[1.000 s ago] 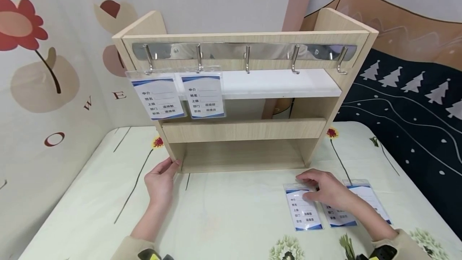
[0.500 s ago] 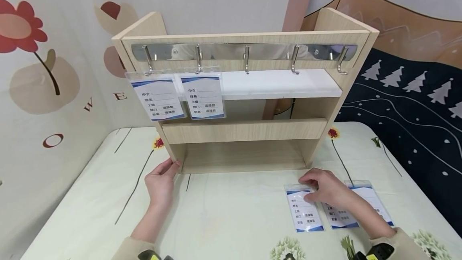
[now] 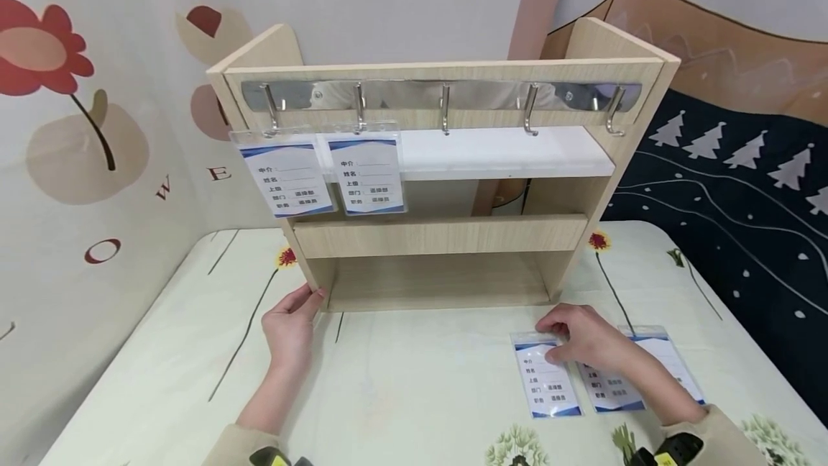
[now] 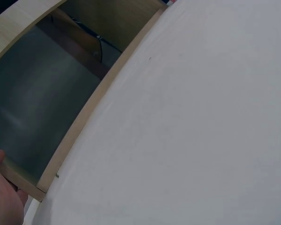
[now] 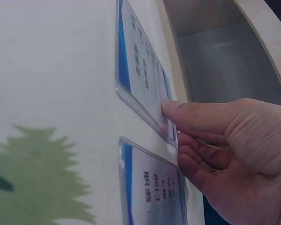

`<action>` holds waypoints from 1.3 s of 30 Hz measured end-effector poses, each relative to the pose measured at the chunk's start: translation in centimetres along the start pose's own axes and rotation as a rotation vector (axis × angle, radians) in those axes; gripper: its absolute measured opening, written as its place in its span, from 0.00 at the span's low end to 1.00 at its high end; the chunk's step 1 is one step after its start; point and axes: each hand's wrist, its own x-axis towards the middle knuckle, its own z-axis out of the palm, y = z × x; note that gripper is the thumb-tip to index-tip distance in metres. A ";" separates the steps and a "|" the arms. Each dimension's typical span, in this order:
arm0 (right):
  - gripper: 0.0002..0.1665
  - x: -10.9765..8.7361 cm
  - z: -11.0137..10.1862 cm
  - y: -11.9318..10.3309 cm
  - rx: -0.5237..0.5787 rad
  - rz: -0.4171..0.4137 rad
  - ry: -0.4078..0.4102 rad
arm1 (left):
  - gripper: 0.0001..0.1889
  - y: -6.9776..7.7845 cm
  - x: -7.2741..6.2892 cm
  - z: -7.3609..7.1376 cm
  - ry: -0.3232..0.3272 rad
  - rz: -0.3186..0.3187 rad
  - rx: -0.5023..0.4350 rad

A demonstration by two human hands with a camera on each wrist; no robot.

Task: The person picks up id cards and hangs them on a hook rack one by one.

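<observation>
My left hand (image 3: 289, 327) grips the lower left corner of a small wooden shelf (image 3: 440, 234), thumb and fingers on either side of its side panel; the left wrist view shows only part of this hand (image 4: 4, 197). At the right, my right hand (image 3: 591, 336) pinches the upper right edge of a clear-sleeved badge (image 3: 546, 383), thumb on its face and fingers curled beyond the edge. That badge lies on the tablecloth. Beside it, a second badge (image 3: 611, 395) is partly covered by my hand, and a third badge (image 3: 669, 358) partly by my forearm.
A metal strip with several hooks (image 3: 445, 110) runs along the shelf's top front. Two badges hang at the left hooks: the leftmost badge (image 3: 291, 182) and the badge beside it (image 3: 366, 177). A white board (image 3: 498, 153) spans behind them. Flowered cloth (image 3: 414, 380) covers the table.
The right fingertips have shifted very slightly along the badge's top edge. The left hand keeps its grip on the shelf, and the view has drifted a little.
</observation>
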 end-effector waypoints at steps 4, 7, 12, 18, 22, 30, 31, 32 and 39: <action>0.23 0.2 0.0 -0.2 -0.017 0.001 -0.024 | 0.19 0.0 -0.1 -0.1 -0.006 -0.007 0.016; 0.22 0.3 -0.1 -0.3 -0.017 -0.004 -0.037 | 0.19 0.1 -0.1 -0.1 -0.011 -0.011 0.035; 0.25 0.6 -0.1 -0.4 -0.011 0.005 -0.051 | 0.18 0.1 0.1 -0.1 0.002 -0.015 0.032; 0.26 0.6 -0.2 -0.3 -0.008 -0.017 -0.071 | 0.19 0.1 0.1 -0.1 -0.002 -0.015 0.021; 0.23 0.6 -0.2 -0.3 -0.007 -0.027 -0.097 | 0.18 0.0 0.1 -0.2 0.001 -0.015 0.032; 0.19 0.6 -0.3 -0.4 -0.038 -0.029 -0.141 | 0.18 -0.2 0.0 0.0 -0.001 -0.011 0.050; 0.19 0.6 -0.3 -0.4 -0.037 -0.031 -0.141 | 0.18 -0.2 -0.1 0.0 -0.001 -0.012 0.048; 0.18 0.6 -0.3 -0.4 -0.033 -0.033 -0.140 | 0.18 -0.2 -0.1 0.0 -0.001 -0.014 0.045; 0.19 0.2 0.0 0.3 0.011 -0.095 -0.098 | 0.17 -0.1 -0.1 -0.1 0.008 0.009 0.042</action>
